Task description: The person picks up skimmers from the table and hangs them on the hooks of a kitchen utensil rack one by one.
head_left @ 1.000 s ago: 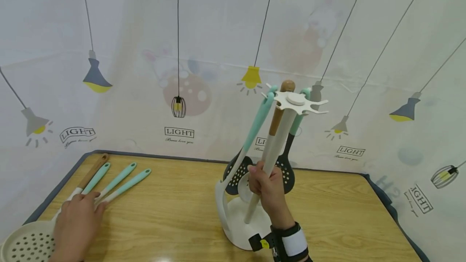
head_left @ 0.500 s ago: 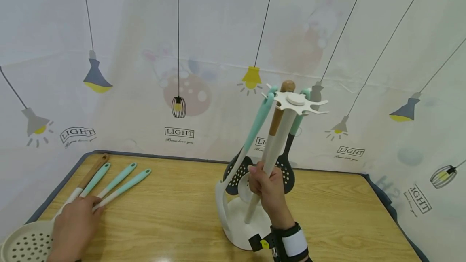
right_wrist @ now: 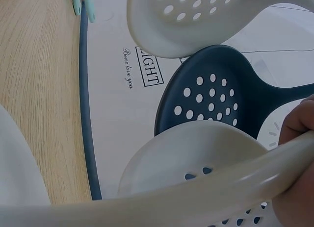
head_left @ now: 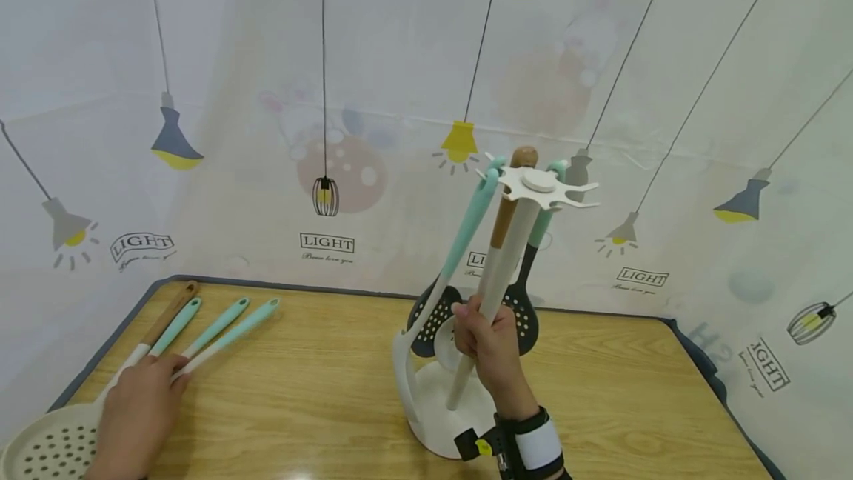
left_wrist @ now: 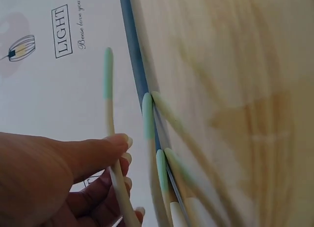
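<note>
1. As the left hand (head_left: 138, 407) pinches a mint-handled utensil (head_left: 243, 330) between thumb and fingers, its handle's tip has shifted up from the left of the bench (head_left: 320, 376), which suggests lifting has begun.
2. The right hand (head_left: 492, 341), unmoved, grips the white rack (head_left: 516, 250).
3. Two other mint-handled utensils (head_left: 218, 326) and a brown-handled skimmer (head_left: 49, 447) lie beside the left hand.
4. Outermost, several hanging utensils (head_left: 469, 228) keep their places on the rack.
</note>
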Demonstrator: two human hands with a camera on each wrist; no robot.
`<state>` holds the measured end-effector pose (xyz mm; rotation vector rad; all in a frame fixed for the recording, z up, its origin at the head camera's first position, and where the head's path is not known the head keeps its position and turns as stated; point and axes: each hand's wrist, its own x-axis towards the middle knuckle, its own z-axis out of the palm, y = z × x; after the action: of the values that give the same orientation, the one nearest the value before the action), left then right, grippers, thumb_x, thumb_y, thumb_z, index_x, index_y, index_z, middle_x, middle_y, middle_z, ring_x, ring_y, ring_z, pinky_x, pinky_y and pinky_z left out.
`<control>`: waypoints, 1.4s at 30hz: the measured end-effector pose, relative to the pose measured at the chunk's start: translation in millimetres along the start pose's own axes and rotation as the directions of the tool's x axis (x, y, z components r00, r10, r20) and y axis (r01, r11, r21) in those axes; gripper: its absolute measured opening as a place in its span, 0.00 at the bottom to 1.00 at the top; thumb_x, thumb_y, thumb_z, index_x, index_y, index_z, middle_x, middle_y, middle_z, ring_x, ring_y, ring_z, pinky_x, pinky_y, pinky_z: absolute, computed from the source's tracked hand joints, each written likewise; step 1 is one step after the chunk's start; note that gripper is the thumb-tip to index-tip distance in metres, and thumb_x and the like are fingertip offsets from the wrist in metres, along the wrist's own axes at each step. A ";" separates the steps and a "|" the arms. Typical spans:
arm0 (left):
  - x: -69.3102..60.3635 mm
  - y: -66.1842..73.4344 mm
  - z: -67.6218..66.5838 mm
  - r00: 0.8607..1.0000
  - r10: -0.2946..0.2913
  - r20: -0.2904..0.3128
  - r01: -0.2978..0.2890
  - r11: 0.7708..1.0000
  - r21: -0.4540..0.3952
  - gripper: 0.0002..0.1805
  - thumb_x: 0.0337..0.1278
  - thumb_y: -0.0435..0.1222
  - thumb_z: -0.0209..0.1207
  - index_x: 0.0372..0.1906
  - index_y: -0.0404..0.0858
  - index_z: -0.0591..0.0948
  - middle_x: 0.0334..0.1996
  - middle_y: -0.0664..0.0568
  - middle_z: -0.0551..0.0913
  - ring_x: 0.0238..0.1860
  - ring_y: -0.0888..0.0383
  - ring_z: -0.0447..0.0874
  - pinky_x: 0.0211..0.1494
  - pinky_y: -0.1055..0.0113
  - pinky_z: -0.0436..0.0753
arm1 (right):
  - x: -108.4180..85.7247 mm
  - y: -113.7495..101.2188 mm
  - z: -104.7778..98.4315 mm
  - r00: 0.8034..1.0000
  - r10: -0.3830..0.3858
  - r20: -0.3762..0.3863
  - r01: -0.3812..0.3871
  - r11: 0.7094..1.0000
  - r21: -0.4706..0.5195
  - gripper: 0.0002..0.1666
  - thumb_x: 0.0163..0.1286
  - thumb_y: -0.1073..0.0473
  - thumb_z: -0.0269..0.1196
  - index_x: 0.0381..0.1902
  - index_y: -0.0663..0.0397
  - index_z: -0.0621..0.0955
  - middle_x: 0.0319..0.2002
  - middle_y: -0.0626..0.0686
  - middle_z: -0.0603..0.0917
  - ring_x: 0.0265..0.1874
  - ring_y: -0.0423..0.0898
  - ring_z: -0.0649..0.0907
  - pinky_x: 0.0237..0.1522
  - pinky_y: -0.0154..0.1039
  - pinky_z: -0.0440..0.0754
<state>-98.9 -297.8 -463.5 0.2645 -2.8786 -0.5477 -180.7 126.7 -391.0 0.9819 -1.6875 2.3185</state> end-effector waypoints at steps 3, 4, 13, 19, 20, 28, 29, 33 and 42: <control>-0.4 3.0 -2.2 1.000 0.011 0.002 -0.010 1.000 -0.016 0.14 0.64 0.31 0.64 0.50 0.25 0.82 0.36 0.33 0.82 0.34 0.38 0.80 0.33 0.47 0.78 | 0.2 0.4 0.3 1.000 0.001 0.003 -0.001 1.000 0.000 0.17 0.76 0.69 0.51 0.24 0.55 0.67 0.14 0.51 0.58 0.12 0.47 0.57 0.12 0.44 0.51; -0.8 4.5 -3.1 1.000 0.015 0.001 -0.015 1.000 -0.021 0.15 0.64 0.32 0.63 0.50 0.26 0.82 0.36 0.33 0.82 0.35 0.38 0.80 0.34 0.47 0.79 | 0.2 0.5 0.3 1.000 0.002 0.003 -0.002 1.000 -0.002 0.17 0.76 0.69 0.51 0.23 0.55 0.67 0.14 0.51 0.58 0.12 0.47 0.57 0.12 0.44 0.51; -8.1 32.7 -14.5 0.988 0.082 -0.130 -0.090 0.994 -0.054 0.13 0.65 0.32 0.63 0.50 0.28 0.83 0.39 0.34 0.83 0.38 0.38 0.80 0.39 0.43 0.78 | -1.0 1.9 -0.9 1.000 0.010 -0.013 -0.011 1.000 -0.016 0.17 0.76 0.68 0.52 0.24 0.52 0.69 0.15 0.51 0.59 0.13 0.47 0.59 0.13 0.43 0.52; -16.7 55.8 -21.7 0.948 0.135 -0.287 -0.164 0.983 -0.077 0.12 0.60 0.29 0.66 0.48 0.28 0.84 0.37 0.38 0.83 0.35 0.41 0.80 0.36 0.45 0.78 | -1.5 2.4 -1.0 1.000 0.019 -0.022 -0.019 1.000 -0.022 0.17 0.76 0.68 0.52 0.24 0.50 0.71 0.15 0.50 0.60 0.13 0.46 0.59 0.13 0.42 0.53; -18.0 59.1 -23.2 0.943 0.143 -0.299 -0.174 0.981 -0.079 0.12 0.60 0.28 0.67 0.47 0.28 0.84 0.36 0.38 0.83 0.34 0.42 0.80 0.36 0.46 0.78 | -1.6 2.5 -1.0 1.000 0.021 -0.023 -0.022 1.000 -0.022 0.17 0.76 0.67 0.52 0.24 0.49 0.71 0.15 0.50 0.60 0.13 0.46 0.59 0.13 0.42 0.53; -24.8 88.2 -33.2 0.865 0.266 -0.426 -0.324 0.943 -0.069 0.12 0.52 0.26 0.70 0.44 0.31 0.85 0.34 0.45 0.83 0.33 0.49 0.79 0.33 0.55 0.78 | -1.1 2.0 -1.1 1.000 0.013 -0.018 -0.013 1.000 -0.021 0.17 0.76 0.68 0.52 0.25 0.50 0.71 0.15 0.51 0.60 0.13 0.47 0.59 0.13 0.43 0.53; -25.7 92.1 -33.8 0.847 0.286 -0.448 -0.349 0.935 -0.063 0.13 0.50 0.25 0.71 0.44 0.31 0.86 0.34 0.46 0.82 0.32 0.50 0.79 0.32 0.57 0.78 | -1.0 1.9 -1.1 1.000 0.011 -0.016 -0.011 1.000 -0.021 0.17 0.76 0.68 0.51 0.25 0.50 0.70 0.15 0.51 0.60 0.13 0.47 0.59 0.13 0.43 0.53; -31.0 107.5 -37.0 0.825 0.320 -0.465 -0.396 0.916 -0.073 0.16 0.47 0.24 0.72 0.44 0.33 0.86 0.35 0.48 0.82 0.32 0.53 0.79 0.29 0.64 0.79 | -0.8 1.7 -1.1 1.000 0.008 -0.014 -0.008 1.000 -0.018 0.17 0.76 0.68 0.51 0.25 0.50 0.71 0.15 0.51 0.60 0.13 0.47 0.59 0.13 0.43 0.53; -42.9 138.7 -40.4 0.804 0.377 -0.461 -0.473 0.874 -0.110 0.17 0.44 0.23 0.73 0.44 0.35 0.86 0.38 0.51 0.82 0.36 0.59 0.78 0.32 0.72 0.79 | -0.7 1.7 -0.8 1.000 0.007 -0.014 -0.008 1.000 -0.015 0.17 0.76 0.69 0.51 0.25 0.49 0.71 0.15 0.50 0.60 0.13 0.46 0.59 0.13 0.43 0.52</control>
<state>-67.4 -175.6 -381.0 -0.2727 -2.3131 -0.6206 -181.2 126.9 -392.8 0.9557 -1.7033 2.3088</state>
